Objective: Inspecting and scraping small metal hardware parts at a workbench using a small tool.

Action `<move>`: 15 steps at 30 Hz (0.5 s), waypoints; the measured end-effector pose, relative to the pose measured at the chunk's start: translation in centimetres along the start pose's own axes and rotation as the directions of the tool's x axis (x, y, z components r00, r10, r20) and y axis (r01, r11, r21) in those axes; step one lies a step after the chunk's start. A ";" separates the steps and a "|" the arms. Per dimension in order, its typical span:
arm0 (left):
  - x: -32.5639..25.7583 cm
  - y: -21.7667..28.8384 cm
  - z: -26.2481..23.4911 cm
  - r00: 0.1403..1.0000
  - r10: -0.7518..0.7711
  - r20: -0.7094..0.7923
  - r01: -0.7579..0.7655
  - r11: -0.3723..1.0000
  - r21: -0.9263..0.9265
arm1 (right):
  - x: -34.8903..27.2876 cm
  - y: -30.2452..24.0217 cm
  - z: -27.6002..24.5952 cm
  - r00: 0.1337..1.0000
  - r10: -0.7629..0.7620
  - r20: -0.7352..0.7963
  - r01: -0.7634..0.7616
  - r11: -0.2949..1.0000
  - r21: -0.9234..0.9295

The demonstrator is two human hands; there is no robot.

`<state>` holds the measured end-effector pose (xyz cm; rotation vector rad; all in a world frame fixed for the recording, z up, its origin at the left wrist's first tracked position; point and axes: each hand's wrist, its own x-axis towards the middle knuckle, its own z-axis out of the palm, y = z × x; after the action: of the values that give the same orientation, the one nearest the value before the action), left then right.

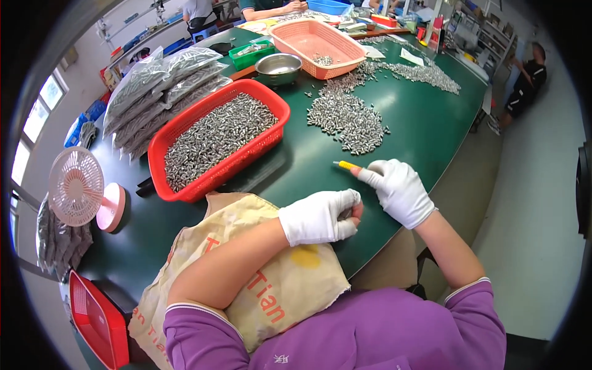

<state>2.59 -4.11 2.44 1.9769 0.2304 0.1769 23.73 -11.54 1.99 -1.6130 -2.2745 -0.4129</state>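
Observation:
Both my hands wear white gloves. My left hand point(320, 216) is curled into a fist over a small metal part, resting on a beige cloth bag point(271, 290) at the table's near edge. My right hand point(398, 188) grips a thin yellow-handled tool point(345, 165) whose tip points left over the green table point(425, 129). A loose heap of small silver metal parts point(348, 120) lies just beyond the tool. A red basket point(216, 140) full of the same parts stands to the left.
Clear bags of metal parts point(163, 86) lie at the far left. A steel bowl point(279, 66), an orange basket point(317, 44) and a green tray stand at the back. A pink fan point(80, 188) sits left; another red basket point(98, 320) lower left. Other people work farther off.

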 end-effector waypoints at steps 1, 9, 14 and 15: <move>0.0 0.0 -0.2 0.999 0.000 0.032 0.000 1.000 0.003 | 0.5 0.1 0.1 0.998 -0.056 0.001 0.056 0.998 0.040; 0.2 -0.5 -0.2 0.996 0.071 0.055 -0.081 0.978 0.193 | 9.6 -1.9 0.8 0.946 -0.245 -0.211 0.297 0.918 0.263; 0.2 -0.7 0.0 0.988 0.151 0.042 -0.156 0.959 0.235 | 16.4 -6.9 3.0 0.945 -0.272 -0.183 0.300 0.942 0.151; 0.2 -0.7 0.1 0.986 0.166 0.035 -0.169 0.956 0.241 | 17.5 -7.5 3.4 0.957 -0.276 -0.086 0.283 0.956 0.083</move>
<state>2.71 -3.84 1.74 2.2429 0.0763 0.2537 10.91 2.40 5.90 -1.2129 -2.4324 -0.4166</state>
